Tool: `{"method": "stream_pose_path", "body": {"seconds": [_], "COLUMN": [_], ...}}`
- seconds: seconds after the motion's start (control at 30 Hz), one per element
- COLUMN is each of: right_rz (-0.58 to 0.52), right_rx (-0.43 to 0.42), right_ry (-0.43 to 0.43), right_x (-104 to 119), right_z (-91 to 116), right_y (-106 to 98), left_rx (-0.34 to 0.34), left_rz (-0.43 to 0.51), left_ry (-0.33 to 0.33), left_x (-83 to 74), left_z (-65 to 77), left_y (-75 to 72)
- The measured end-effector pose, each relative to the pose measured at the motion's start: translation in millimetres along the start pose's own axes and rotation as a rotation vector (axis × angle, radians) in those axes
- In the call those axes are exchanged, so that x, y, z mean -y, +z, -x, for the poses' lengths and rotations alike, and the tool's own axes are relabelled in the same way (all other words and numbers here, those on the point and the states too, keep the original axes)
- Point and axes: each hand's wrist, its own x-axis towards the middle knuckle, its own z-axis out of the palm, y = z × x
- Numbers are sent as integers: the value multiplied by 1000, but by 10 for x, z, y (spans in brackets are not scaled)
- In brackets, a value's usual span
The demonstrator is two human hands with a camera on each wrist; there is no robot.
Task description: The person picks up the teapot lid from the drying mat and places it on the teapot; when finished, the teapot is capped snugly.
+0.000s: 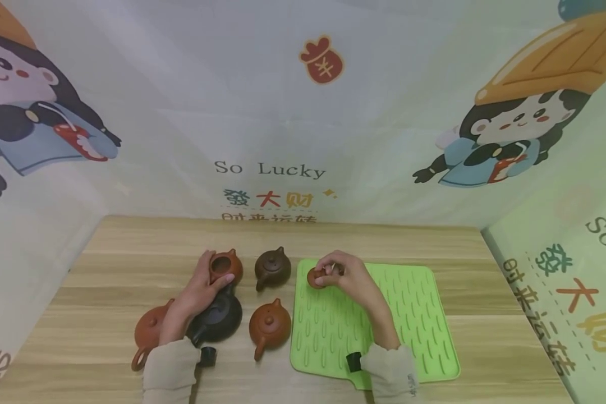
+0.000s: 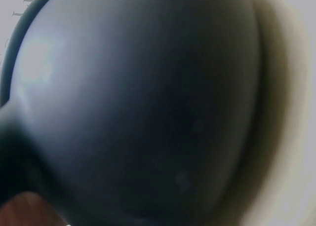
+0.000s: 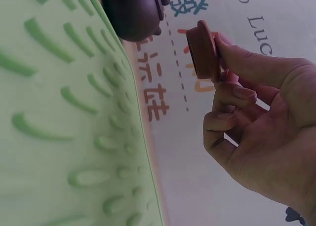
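Note:
My left hand (image 1: 194,294) grips a small reddish-brown teapot (image 1: 235,268) at the back left, thumb on its near side and fingers round the far side. That teapot has no lid on, so its round dark opening shows. Over the green mat, my right hand (image 1: 350,276) pinches a reddish-brown teapot lid (image 3: 203,53) between thumb and fingers. In the right wrist view the lid is held on edge, clear of the mat. A black teapot (image 1: 219,320) sits just below my left hand and fills most of the left wrist view.
A dark brown teapot (image 1: 274,267) and an orange-brown teapot (image 1: 270,324) stand between the hands, lids on. Another orange-brown teapot (image 1: 148,330) is partly behind my left forearm. The ridged green mat (image 1: 409,314) lies on the wooden table (image 1: 91,314); a printed cloth (image 1: 262,123) hangs behind.

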Motion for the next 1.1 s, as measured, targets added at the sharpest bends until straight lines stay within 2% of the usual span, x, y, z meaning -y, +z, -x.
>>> {"method": "stream_pose_path", "body": {"seconds": [0.3,0.47,0.6,0.73,1.1], "right_rz": [1,-39,-42,-17,21], "right_rx": [34,60,84,109,135], "right_ry": [-59,-35,-64,-99,-90], "right_x": [73,178,223,261,363], "right_z": [-128,-250,-372,-466,-586], "right_y": [159,272,376,469,585], "left_rx": [-18,-20,-22,-25,-34], "left_rz": [0,-3,2,15,7], "left_ry": [26,39,42,37,41], "left_x": [9,20,25,23,-2], "left_z": [18,7,4,20,17], "left_y": [17,22,25,26,27]}}
